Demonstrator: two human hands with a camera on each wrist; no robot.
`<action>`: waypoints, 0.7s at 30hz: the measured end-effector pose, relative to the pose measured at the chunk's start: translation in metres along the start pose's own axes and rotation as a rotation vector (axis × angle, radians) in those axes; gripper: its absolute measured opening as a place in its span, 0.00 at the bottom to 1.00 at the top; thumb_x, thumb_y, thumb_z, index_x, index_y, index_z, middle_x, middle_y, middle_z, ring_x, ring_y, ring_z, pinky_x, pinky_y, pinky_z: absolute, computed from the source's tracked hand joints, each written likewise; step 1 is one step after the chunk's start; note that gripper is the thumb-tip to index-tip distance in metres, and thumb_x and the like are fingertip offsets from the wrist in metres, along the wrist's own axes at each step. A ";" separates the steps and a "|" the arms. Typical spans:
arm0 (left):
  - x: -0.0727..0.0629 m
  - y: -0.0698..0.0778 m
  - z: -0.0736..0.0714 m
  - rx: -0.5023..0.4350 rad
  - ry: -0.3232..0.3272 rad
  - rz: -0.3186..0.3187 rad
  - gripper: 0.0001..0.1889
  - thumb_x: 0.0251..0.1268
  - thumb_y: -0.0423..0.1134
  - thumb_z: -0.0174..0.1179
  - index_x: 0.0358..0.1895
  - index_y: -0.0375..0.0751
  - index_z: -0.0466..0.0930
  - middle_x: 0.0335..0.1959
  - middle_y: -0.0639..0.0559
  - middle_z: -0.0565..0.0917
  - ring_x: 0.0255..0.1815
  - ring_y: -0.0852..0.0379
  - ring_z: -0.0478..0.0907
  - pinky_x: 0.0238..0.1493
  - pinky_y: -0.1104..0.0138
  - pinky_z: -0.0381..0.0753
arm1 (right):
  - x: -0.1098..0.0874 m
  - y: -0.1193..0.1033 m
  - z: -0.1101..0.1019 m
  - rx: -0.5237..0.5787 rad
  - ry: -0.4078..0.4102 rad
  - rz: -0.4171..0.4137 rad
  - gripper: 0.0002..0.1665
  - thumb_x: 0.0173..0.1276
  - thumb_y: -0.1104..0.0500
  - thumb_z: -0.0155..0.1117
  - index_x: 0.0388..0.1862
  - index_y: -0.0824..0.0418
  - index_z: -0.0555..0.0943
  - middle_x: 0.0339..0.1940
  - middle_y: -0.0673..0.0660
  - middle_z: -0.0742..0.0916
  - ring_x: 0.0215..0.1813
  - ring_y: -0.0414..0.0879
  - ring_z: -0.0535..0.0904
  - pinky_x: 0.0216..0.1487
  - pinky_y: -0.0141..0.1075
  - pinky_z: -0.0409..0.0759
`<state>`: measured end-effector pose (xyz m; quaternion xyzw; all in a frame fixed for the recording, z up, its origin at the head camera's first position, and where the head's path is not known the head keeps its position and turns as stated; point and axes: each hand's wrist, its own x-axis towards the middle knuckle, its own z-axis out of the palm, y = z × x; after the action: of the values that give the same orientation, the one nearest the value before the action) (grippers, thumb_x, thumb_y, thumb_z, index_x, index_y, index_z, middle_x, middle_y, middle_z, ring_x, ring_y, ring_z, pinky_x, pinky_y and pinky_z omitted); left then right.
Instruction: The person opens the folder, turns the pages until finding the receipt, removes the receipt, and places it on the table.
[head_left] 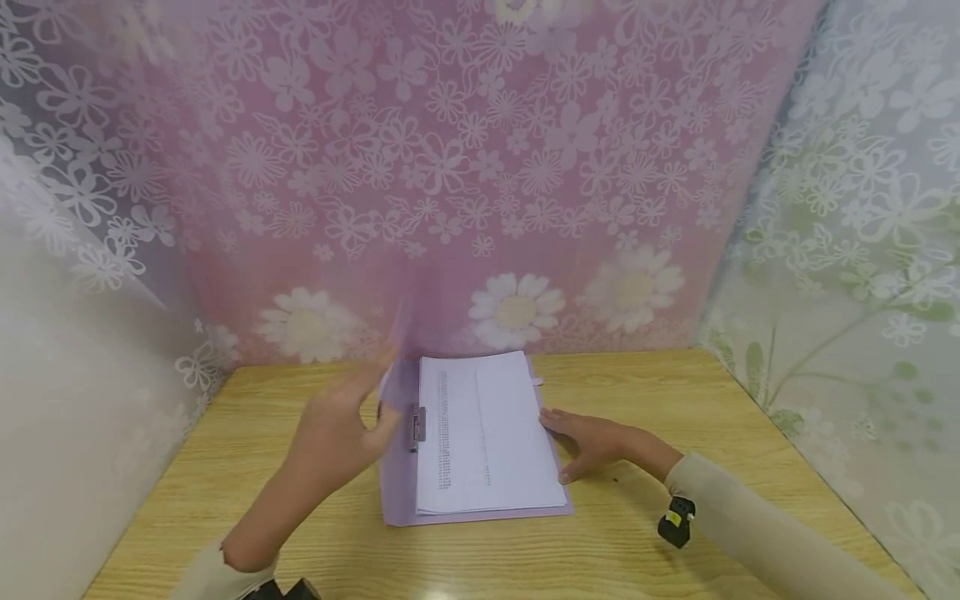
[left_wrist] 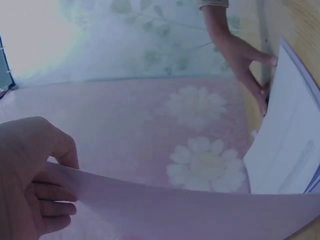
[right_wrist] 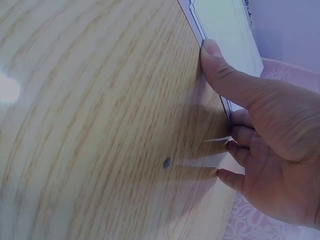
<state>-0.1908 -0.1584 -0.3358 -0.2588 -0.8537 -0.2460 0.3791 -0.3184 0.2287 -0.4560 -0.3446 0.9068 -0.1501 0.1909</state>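
Observation:
A light purple clip folder (head_left: 399,496) lies spread on the table, with a stack of printed white sheets (head_left: 510,433) in it. The metal clip (head_left: 417,427) sits at the stack's left edge. My left hand (head_left: 333,433) pinches the folder's cover (left_wrist: 175,212) between thumb and fingers and holds it raised on the left; the cover is blurred in the head view. On the opposite side, my right hand (head_left: 596,440) touches the right edge of the folder, its thumb (right_wrist: 212,55) along the border and the other fingers loosely bent beside it.
The wooden table (head_left: 660,383) stands against a pink flowered curtain (head_left: 450,208), with pale flowered sheets on both sides. A small white tab (head_left: 537,382) sticks out at the folder's upper right. A dark spot (right_wrist: 166,163) marks the tabletop near my right hand.

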 end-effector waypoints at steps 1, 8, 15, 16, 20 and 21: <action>0.000 -0.001 -0.009 0.022 -0.024 -0.047 0.37 0.50 0.26 0.60 0.71 0.41 0.75 0.64 0.43 0.83 0.16 0.73 0.51 0.13 0.79 0.52 | 0.000 0.000 0.000 -0.001 0.000 0.002 0.65 0.59 0.41 0.78 0.81 0.71 0.53 0.84 0.68 0.55 0.85 0.65 0.50 0.80 0.61 0.54; -0.003 -0.023 -0.066 0.206 -0.356 -0.281 0.35 0.57 0.28 0.59 0.73 0.30 0.68 0.72 0.33 0.72 0.39 0.46 0.87 0.36 0.56 0.84 | 0.000 -0.001 0.000 0.016 -0.002 0.017 0.65 0.60 0.42 0.78 0.82 0.71 0.52 0.85 0.68 0.54 0.85 0.64 0.48 0.81 0.61 0.53; -0.025 -0.072 -0.082 0.431 -0.589 -0.332 0.37 0.48 0.31 0.70 0.63 0.16 0.71 0.66 0.19 0.72 0.70 0.22 0.66 0.69 0.34 0.65 | -0.001 -0.003 -0.001 0.018 -0.004 0.021 0.66 0.60 0.41 0.77 0.82 0.71 0.52 0.85 0.68 0.54 0.85 0.64 0.48 0.81 0.61 0.53; -0.029 -0.079 -0.082 0.443 -0.612 -0.342 0.37 0.47 0.32 0.72 0.63 0.16 0.71 0.65 0.19 0.72 0.70 0.21 0.66 0.69 0.33 0.65 | -0.001 -0.003 -0.001 0.019 -0.004 0.019 0.66 0.60 0.41 0.77 0.82 0.71 0.52 0.84 0.69 0.54 0.85 0.64 0.48 0.81 0.61 0.53; -0.045 -0.111 -0.077 0.394 -0.676 -0.361 0.37 0.47 0.34 0.73 0.61 0.17 0.73 0.64 0.19 0.73 0.68 0.19 0.67 0.65 0.32 0.68 | -0.001 -0.002 -0.002 0.016 0.000 0.021 0.66 0.59 0.40 0.77 0.82 0.71 0.52 0.84 0.68 0.54 0.85 0.64 0.49 0.81 0.61 0.53; -0.050 -0.119 -0.075 0.350 -0.698 -0.374 0.38 0.48 0.35 0.74 0.62 0.18 0.73 0.65 0.19 0.72 0.69 0.19 0.65 0.65 0.32 0.67 | -0.001 -0.002 -0.002 0.018 0.002 0.022 0.66 0.59 0.40 0.78 0.82 0.71 0.52 0.84 0.68 0.54 0.85 0.64 0.49 0.81 0.61 0.54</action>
<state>-0.1981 -0.3062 -0.3570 -0.0993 -0.9918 -0.0597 0.0548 -0.3170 0.2283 -0.4529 -0.3329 0.9093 -0.1564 0.1948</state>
